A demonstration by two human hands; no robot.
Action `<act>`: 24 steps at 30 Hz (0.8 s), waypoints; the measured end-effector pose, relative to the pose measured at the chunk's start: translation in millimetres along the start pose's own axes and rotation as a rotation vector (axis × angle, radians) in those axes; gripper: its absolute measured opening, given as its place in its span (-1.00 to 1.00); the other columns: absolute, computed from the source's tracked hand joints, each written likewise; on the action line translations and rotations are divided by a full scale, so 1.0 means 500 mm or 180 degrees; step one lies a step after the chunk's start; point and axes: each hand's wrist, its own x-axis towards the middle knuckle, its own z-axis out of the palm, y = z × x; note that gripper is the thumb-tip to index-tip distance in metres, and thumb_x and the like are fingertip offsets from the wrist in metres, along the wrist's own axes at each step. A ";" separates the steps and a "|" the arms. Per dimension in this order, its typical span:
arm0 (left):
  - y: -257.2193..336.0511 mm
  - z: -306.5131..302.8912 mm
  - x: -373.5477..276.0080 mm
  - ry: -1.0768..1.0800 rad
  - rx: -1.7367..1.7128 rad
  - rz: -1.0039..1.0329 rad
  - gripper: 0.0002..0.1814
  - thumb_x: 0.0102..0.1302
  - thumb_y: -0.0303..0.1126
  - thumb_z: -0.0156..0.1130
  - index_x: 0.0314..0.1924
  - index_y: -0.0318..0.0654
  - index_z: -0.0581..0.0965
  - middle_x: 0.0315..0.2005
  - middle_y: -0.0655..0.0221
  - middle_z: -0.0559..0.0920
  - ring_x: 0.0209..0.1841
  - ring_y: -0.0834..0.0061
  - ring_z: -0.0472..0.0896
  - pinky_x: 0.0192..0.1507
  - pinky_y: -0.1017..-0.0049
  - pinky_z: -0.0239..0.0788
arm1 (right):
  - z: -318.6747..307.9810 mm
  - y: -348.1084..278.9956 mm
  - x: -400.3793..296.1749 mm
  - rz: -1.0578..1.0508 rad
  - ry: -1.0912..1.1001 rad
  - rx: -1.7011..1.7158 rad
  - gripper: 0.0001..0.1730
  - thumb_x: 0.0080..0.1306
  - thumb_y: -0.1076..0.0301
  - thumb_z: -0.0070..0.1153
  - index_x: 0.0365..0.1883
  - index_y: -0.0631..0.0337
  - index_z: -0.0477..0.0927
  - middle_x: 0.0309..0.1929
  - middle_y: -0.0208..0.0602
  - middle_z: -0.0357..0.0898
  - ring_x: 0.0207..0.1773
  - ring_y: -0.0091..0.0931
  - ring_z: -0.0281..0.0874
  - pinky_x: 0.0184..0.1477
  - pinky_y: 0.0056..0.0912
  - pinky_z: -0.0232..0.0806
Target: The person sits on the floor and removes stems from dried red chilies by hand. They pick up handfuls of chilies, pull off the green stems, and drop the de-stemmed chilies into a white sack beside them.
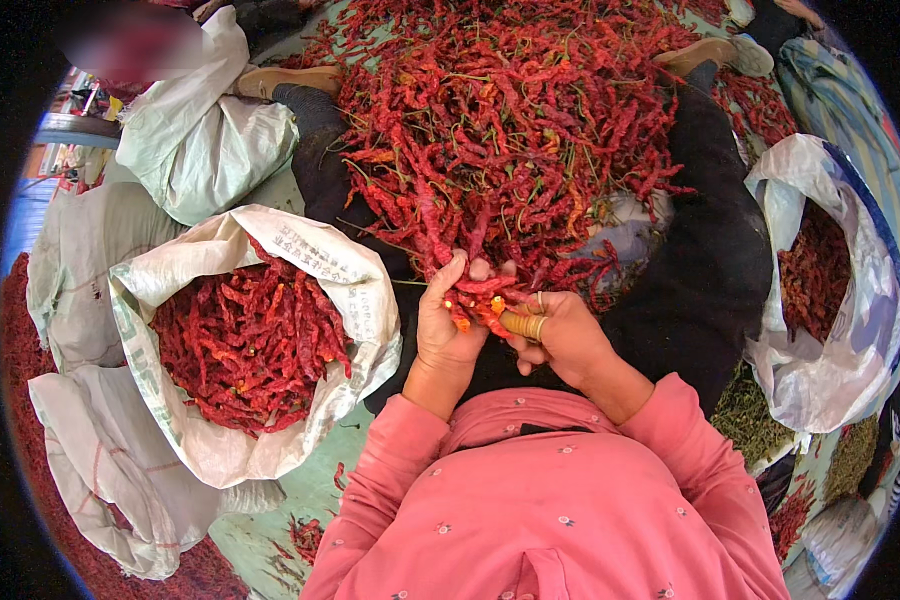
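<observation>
My left hand [450,322] is closed around a small bunch of dried red chillies [484,289], its thumb along their side. Broken orange-red ends of the chillies face my body. Against these ends is my right hand [562,330], with yellowish bands wrapped on its fingers. Whether its fingertips pinch a stem or a chilli is hidden. A large heap of dried red chillies [510,135], many with stems, spreads between my outstretched legs, just beyond both hands.
To my left stands an open white woven sack [247,457] full of red chillies. Another open sack [787,375] at my right holds darker chillies. A tied white sack [217,157] sits at the far left. Loose stems [750,416] lie by my right side. People sit beyond the heap.
</observation>
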 end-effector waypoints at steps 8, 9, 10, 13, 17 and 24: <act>0.031 0.024 0.044 0.0130 -0.0111 -0.0661 -0.77 0.23 -0.42 0.13 -0.53 -0.06 0.30 -0.72 0.54 0.32 -0.69 0.60 0.21 -0.55 0.54 0.10 | -0.021 -0.010 -0.004 -0.0384 -0.1679 -0.0681 -0.90 0.24 0.48 0.15 -0.38 0.35 0.64 -0.46 -0.40 0.61 -0.49 -0.65 0.46 -0.40 -0.56 0.37; 0.038 0.029 0.052 0.0177 -0.0253 -0.0689 -0.76 0.22 -0.42 0.13 -0.53 -0.06 0.29 -0.72 0.54 0.32 -0.69 0.60 0.21 -0.56 0.53 0.09 | -0.014 -0.045 -0.016 0.0052 -0.1963 -0.0838 -0.88 0.25 0.46 0.14 -0.35 0.35 0.64 -0.44 -0.40 0.62 -0.39 -0.66 0.49 -0.30 -0.54 0.37; 0.043 0.032 0.055 -0.0122 -0.0313 -0.0719 -0.83 0.23 -0.42 0.13 -0.48 -0.08 0.33 -0.72 0.54 0.30 -0.67 0.61 0.25 -0.54 0.55 0.15 | -0.020 -0.071 -0.020 0.0195 -0.2060 -0.1150 -0.88 0.25 0.47 0.15 -0.33 0.35 0.65 -0.42 -0.35 0.63 -0.37 -0.60 0.52 -0.29 -0.53 0.37; 0.029 0.052 0.064 0.0353 0.0434 -0.0335 -0.93 0.22 -0.45 0.14 -0.35 -0.17 0.41 -0.69 0.50 0.35 -0.63 0.57 0.34 -0.48 0.55 0.27 | -0.089 -0.105 -0.013 -0.1134 -0.2266 -0.2045 -0.84 0.19 0.51 0.15 -0.24 0.26 0.66 -0.30 -0.23 0.61 -0.25 -0.40 0.58 -0.17 -0.44 0.38; 0.028 0.049 0.066 0.0322 0.2343 -0.0223 -0.69 0.04 -0.60 0.29 -0.18 -0.32 0.46 -0.48 0.31 0.58 -0.45 0.41 0.56 -0.33 0.43 0.40 | -0.120 -0.152 -0.024 -0.2048 -0.0095 -0.3200 -0.79 0.13 0.60 0.16 -0.24 0.22 0.65 -0.42 -0.17 0.57 -0.38 -0.25 0.56 -0.34 -0.34 0.40; 0.000 0.092 0.068 0.0386 0.3730 0.0030 -0.55 -0.05 -0.60 0.41 -0.10 -0.34 0.51 -0.24 0.38 0.64 -0.22 0.61 0.58 -0.09 0.53 0.44 | -0.059 -0.154 0.020 -0.2214 0.0146 -0.2073 -0.74 0.13 0.55 0.26 -0.18 0.30 0.61 -0.49 -0.27 0.56 -0.50 -0.51 0.50 -0.46 -0.55 0.34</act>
